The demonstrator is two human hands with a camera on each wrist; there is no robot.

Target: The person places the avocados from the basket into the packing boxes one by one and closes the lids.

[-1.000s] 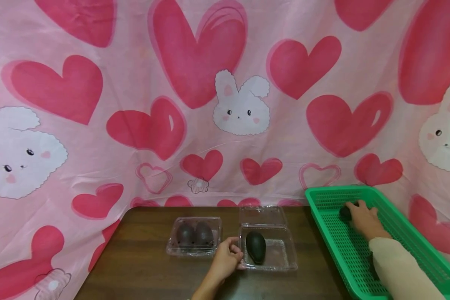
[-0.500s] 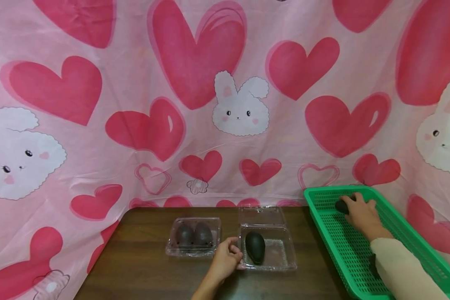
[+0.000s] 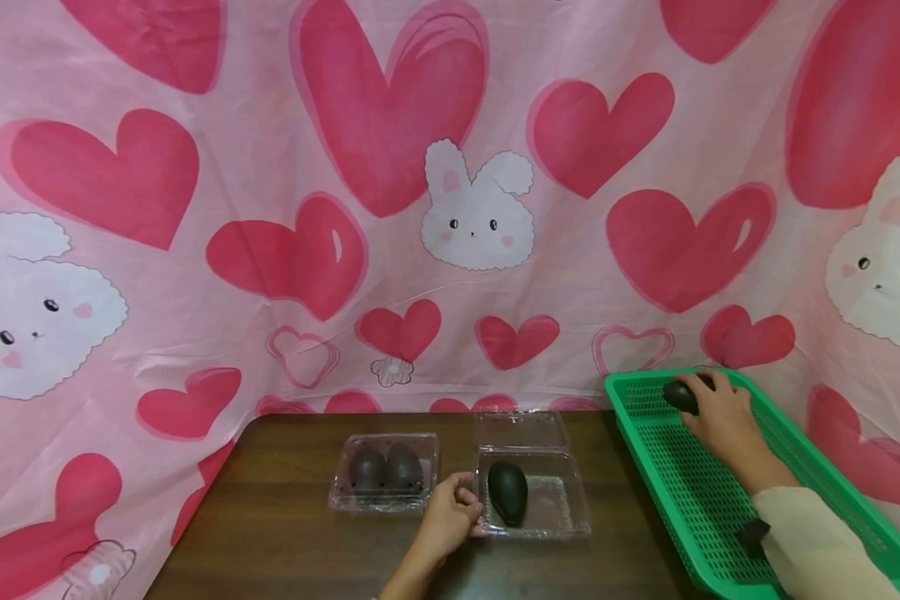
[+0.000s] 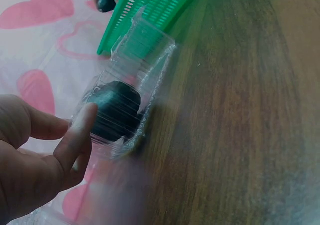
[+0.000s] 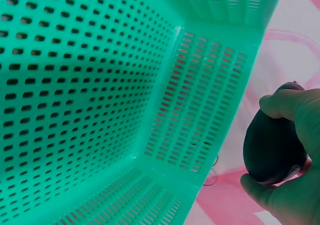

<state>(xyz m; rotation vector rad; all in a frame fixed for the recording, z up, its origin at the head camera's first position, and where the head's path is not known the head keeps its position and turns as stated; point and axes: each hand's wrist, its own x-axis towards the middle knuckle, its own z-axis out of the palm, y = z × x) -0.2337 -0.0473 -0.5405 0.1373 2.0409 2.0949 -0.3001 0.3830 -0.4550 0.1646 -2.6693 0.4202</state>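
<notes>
A dark avocado (image 5: 272,145) is gripped between the thumb and fingers of my right hand (image 3: 723,421), over the far end of the green basket (image 3: 656,479). In the right wrist view it appears beyond the basket's end wall. My left hand (image 3: 450,512) pinches the left edge of a clear plastic clamshell container (image 3: 558,510), whose lid (image 3: 521,430) lies folded back. Inside that container, on the left side, rests one avocado (image 3: 507,493). From the left wrist view, thumb and forefinger meet at the container's side wall.
Left of my left hand stands a closed clear clamshell (image 3: 378,502) holding two avocados. A small black object (image 3: 753,533) shows beside my right sleeve. The wooden table (image 3: 292,517) ends at a pink heart-and-rabbit cloth (image 3: 390,275). The slatted basket's walls rise around its perforated floor.
My right hand has risen toward the basket's far rim, with the avocado held in it. The left hand and the clamshell container stay in place.
</notes>
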